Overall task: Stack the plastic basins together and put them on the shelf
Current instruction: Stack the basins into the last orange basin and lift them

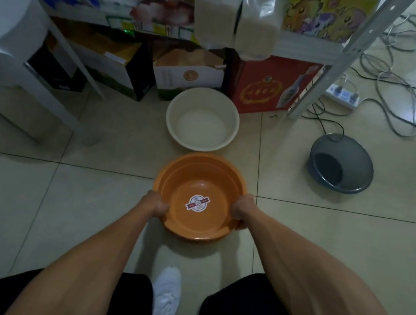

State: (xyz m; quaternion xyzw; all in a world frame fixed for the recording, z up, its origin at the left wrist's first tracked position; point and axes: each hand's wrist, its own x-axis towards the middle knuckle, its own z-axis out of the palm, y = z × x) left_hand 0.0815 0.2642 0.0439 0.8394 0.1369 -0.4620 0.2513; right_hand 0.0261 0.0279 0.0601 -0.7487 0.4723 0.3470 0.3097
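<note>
An orange plastic basin [200,180] with a round sticker on its floor is in the middle, just above the tiled floor. My left hand [155,204] grips its left rim and my right hand [242,211] grips its right rim. A second orange rim shows inside it, so it looks like two nested basins. A white basin [202,120] stands on the floor right behind it. A grey-blue basin [341,164] sits on the floor to the right, tilted. The metal shelf [319,49] runs across the back.
Boxes and bags fill the shelf, with a red carton [265,86] and cardboard boxes under it. A white plastic stool [12,36] stands at the left. A power strip [343,95] and tangled cables lie at the right. My white shoe [168,293] is below the basin.
</note>
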